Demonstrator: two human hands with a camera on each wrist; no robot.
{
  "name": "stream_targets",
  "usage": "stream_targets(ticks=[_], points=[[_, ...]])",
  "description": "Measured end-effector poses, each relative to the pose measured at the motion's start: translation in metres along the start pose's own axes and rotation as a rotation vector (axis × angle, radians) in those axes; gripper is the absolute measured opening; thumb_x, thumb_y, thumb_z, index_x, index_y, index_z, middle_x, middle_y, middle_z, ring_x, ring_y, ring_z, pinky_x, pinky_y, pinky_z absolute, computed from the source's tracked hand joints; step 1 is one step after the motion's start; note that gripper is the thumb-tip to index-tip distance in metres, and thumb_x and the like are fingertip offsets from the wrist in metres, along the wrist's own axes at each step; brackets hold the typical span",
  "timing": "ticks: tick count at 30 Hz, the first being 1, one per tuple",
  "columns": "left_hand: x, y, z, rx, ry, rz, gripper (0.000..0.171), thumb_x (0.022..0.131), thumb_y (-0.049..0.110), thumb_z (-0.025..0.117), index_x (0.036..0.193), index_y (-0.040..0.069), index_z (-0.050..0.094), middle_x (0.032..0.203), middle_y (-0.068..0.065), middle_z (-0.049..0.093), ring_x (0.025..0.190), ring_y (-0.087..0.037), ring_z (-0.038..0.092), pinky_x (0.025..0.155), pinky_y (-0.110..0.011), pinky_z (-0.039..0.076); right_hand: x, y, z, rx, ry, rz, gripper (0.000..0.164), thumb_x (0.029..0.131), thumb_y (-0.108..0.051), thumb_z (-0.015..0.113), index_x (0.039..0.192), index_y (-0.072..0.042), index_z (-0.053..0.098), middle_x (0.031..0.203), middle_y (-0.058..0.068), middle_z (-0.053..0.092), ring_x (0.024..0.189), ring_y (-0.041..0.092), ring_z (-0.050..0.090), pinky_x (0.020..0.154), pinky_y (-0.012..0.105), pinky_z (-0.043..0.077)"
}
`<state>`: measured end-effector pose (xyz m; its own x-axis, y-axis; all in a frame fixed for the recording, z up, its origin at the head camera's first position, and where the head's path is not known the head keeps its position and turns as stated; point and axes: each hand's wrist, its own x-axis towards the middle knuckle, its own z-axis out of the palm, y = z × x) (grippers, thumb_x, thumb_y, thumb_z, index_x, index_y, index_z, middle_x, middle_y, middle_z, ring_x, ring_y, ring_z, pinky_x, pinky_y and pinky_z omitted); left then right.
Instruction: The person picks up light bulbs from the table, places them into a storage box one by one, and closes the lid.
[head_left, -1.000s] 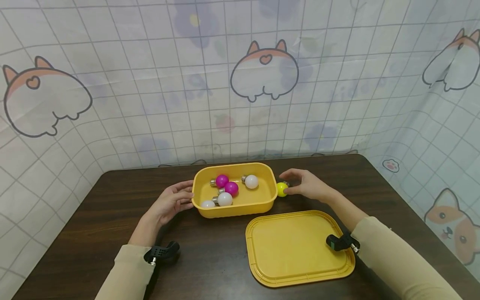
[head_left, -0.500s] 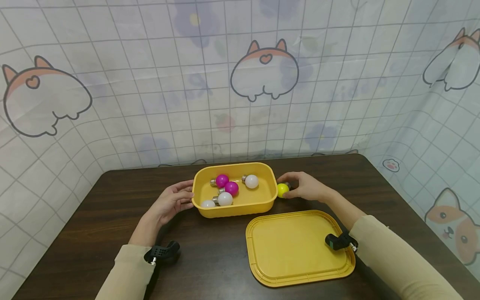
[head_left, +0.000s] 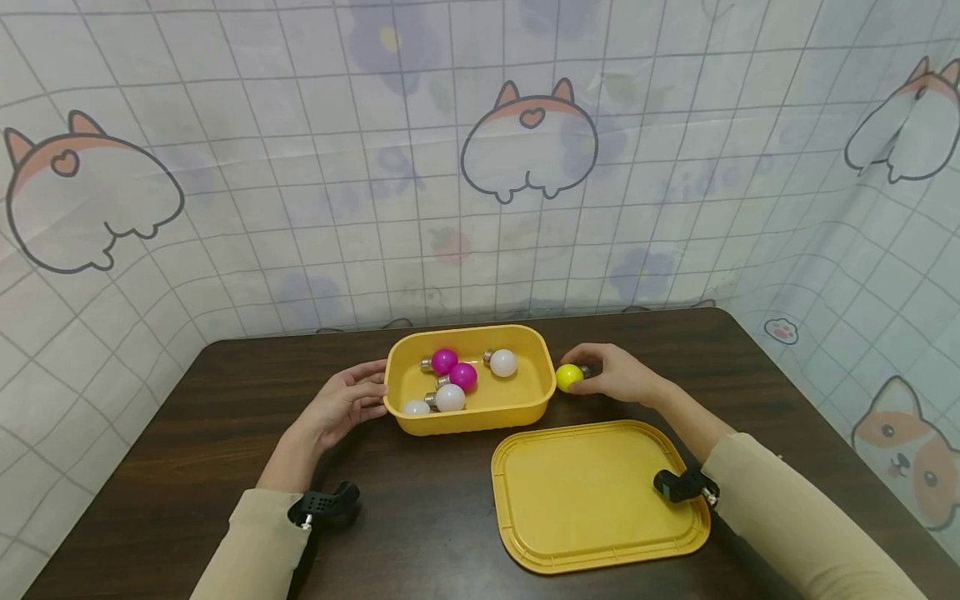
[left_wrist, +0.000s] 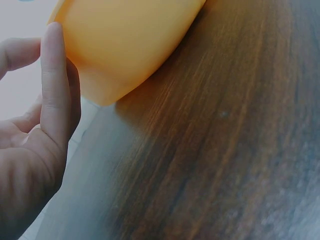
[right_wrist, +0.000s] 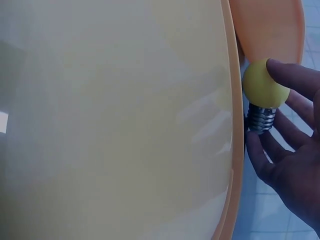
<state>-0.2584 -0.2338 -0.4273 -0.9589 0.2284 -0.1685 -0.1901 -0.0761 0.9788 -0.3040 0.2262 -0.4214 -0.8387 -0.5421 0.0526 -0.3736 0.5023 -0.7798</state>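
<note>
My right hand [head_left: 617, 373] holds a yellow light bulb [head_left: 568, 379] just right of a yellow plastic bin [head_left: 525, 410]. In the right wrist view, the thumb lies on the yellow globe and other fingers reach around its metal screw base [right_wrist: 261, 119]. My left hand [head_left: 347, 404] touches the bin's left end from outside. Its thumb [left_wrist: 54, 80] stands straight in the left wrist view, the tip against the bin's rim. Inside the bin lie two magenta bulbs [head_left: 462, 377] and several white bulbs [head_left: 503, 363], one partly hidden by the near wall.
A flat yellow tray [head_left: 600, 492] lies in front of the bin, to the right, beneath my right forearm. All of it stands on a dark wood table [head_left: 405, 517]. A patterned white cloth [head_left: 360, 250] hangs behind the table's far edge.
The yellow bulb has shifted slightly right, away from the bin's side, and turned so its base points more to the right. My right fingers have moved around it. The left hand stays put.
</note>
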Motion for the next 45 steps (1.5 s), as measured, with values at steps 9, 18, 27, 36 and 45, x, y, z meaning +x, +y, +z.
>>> stream_targets(ticks=[9,18,27,36,45], points=[[-0.001,0.001,-0.001,0.014,-0.003,0.01,0.06,0.102,0.0,0.06,0.156,-0.002,0.035,0.145,-0.026,0.05,0.099,-0.02,0.072,0.083,-0.03,0.061,0.001,0.002,0.0,0.01,0.032,0.001,0.038,0.093,-0.018,0.079,0.127,-0.007,0.067,0.124,0.011,0.065,0.112,0.031,0.058,0.094,0.045,0.05],[0.0,0.001,-0.001,0.009,-0.012,0.004,0.061,0.102,0.001,0.06,0.156,-0.002,0.033,0.148,-0.027,0.046,0.101,-0.021,0.071,0.084,-0.03,0.06,-0.003,-0.001,-0.001,0.002,0.073,-0.005,0.037,0.094,-0.018,0.077,0.128,-0.006,0.067,0.124,0.012,0.065,0.109,0.031,0.06,0.093,0.045,0.051],[-0.001,0.001,-0.001,0.0,-0.018,0.008,0.062,0.102,0.002,0.062,0.156,-0.003,0.032,0.148,-0.027,0.046,0.101,-0.021,0.071,0.084,-0.03,0.06,-0.005,-0.001,-0.005,0.025,0.091,0.001,0.036,0.096,-0.022,0.075,0.128,-0.006,0.067,0.123,0.012,0.065,0.111,0.033,0.06,0.096,0.05,0.05],[-0.003,0.003,0.001,-0.003,-0.021,0.006,0.061,0.103,0.002,0.06,0.157,-0.002,0.032,0.149,-0.029,0.045,0.101,-0.021,0.071,0.084,-0.03,0.06,-0.007,-0.008,-0.007,0.019,0.116,-0.03,0.036,0.096,-0.021,0.076,0.128,-0.006,0.067,0.12,0.011,0.066,0.109,0.031,0.06,0.094,0.047,0.05],[-0.002,0.001,0.0,-0.018,-0.019,0.005,0.062,0.102,0.002,0.062,0.156,-0.002,0.033,0.146,-0.027,0.048,0.101,-0.021,0.071,0.084,-0.03,0.06,-0.008,-0.019,-0.013,0.024,0.116,-0.02,0.039,0.097,-0.025,0.075,0.129,-0.006,0.065,0.12,0.012,0.066,0.107,0.031,0.061,0.093,0.047,0.051]])
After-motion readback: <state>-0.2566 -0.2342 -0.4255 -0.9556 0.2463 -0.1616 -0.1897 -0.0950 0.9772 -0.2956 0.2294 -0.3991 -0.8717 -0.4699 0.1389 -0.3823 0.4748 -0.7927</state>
